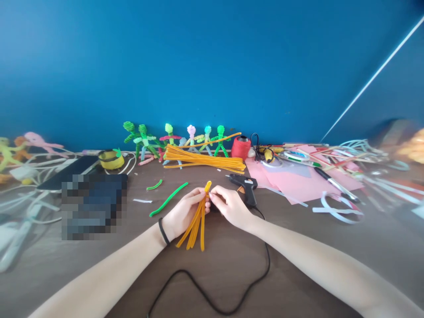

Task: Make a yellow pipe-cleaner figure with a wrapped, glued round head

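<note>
My left hand (186, 211) is closed round a small bunch of orange pipe cleaners (195, 227), whose loose ends fan out downward toward me. The bunch's folded top pokes up above the fingers. On the right side of that top, my right hand (232, 206) pinches with thumb and forefinger; whether it grips a strand there is too small to tell. Two green pipe cleaner pieces, one long (169, 198) and one short (154, 185), lie left of my hands. Beyond them rests a larger pile of orange pipe cleaners (205, 159).
A black glue gun (245, 187) lies right of my hands, its cord (212, 304) curving across the table front. Several pipe cleaner figures (168, 130) line the blue wall. Pink paper (291, 181), a red spool (240, 148) and a pen (334, 183) lie right; a yellow ribbon roll (111, 160) stands left.
</note>
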